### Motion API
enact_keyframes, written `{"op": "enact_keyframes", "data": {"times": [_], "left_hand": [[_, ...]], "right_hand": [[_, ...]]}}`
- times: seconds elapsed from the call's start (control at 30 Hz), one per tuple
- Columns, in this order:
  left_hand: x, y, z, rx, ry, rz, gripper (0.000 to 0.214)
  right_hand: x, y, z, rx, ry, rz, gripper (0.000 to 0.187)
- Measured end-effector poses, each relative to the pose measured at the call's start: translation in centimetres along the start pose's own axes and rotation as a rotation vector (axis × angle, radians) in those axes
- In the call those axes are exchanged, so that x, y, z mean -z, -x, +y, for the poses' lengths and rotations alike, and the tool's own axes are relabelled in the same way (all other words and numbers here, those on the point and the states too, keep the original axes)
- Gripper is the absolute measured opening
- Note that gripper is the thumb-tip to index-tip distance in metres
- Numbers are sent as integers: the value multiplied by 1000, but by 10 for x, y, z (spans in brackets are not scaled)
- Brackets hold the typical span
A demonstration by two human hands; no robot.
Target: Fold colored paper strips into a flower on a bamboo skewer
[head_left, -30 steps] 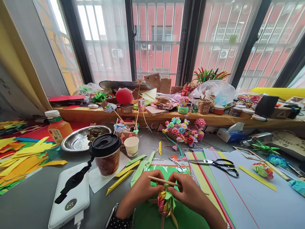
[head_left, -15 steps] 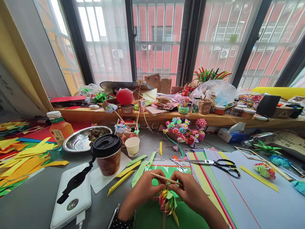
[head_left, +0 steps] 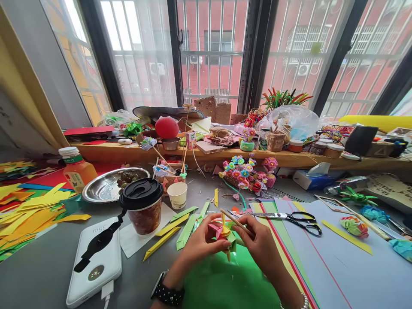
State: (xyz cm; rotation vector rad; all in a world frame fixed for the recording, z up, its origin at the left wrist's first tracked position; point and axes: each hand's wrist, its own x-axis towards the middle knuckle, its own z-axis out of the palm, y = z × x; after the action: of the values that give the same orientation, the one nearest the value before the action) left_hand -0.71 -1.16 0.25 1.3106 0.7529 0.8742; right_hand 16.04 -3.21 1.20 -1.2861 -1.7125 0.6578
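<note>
My left hand (head_left: 199, 244) is closed around a folded paper flower (head_left: 223, 234) in pink, yellow and green, held above a green sheet (head_left: 225, 283). My right hand (head_left: 262, 244) pinches a thin wooden stick (head_left: 234, 221) that slants up and left over the flower. The two hands nearly touch at the flower. A dark watch sits on my left wrist.
A lidded coffee cup (head_left: 143, 210), a white power bank (head_left: 96, 262) and green and yellow paper strips (head_left: 180, 225) lie to the left. Scissors (head_left: 296, 221) rest on coloured sheets (head_left: 325, 257) to the right. A steel dish (head_left: 109, 186), a small paper cup (head_left: 177, 195) and paper flower bouquets (head_left: 246, 174) stand behind.
Both hands have lifted the flower up and away from me, off the green sheet. The stick has tilted from nearly level to a steeper slant over the flower.
</note>
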Motion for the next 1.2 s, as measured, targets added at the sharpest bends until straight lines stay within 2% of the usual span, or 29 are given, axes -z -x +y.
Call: {"op": "enact_keyframes", "data": {"times": [0.13,0.27,0.43,0.57,0.67,0.93,1.07,1.2], "left_hand": [[-3,2,5,6,-33,43,57],[-2,4,7,7,-97,61,58],[-3,5,8,2,-153,94,57],[-4,5,9,-12,-173,116,57],[-3,4,5,-13,-179,122,57],[-3,4,4,-6,-221,115,57],[-6,5,4,-31,-349,148,58],[-10,5,3,-47,-368,185,55]], "right_hand": [[1,-2,0,34,-11,-18,13],[2,-2,0,43,26,-12,21],[1,-2,5,53,-24,-38,24],[1,-2,7,130,66,13,30],[1,-2,5,173,129,-8,30],[2,-2,-1,48,97,-15,23],[1,-2,-3,44,129,-16,22],[0,-1,-2,59,147,-9,19]]}}
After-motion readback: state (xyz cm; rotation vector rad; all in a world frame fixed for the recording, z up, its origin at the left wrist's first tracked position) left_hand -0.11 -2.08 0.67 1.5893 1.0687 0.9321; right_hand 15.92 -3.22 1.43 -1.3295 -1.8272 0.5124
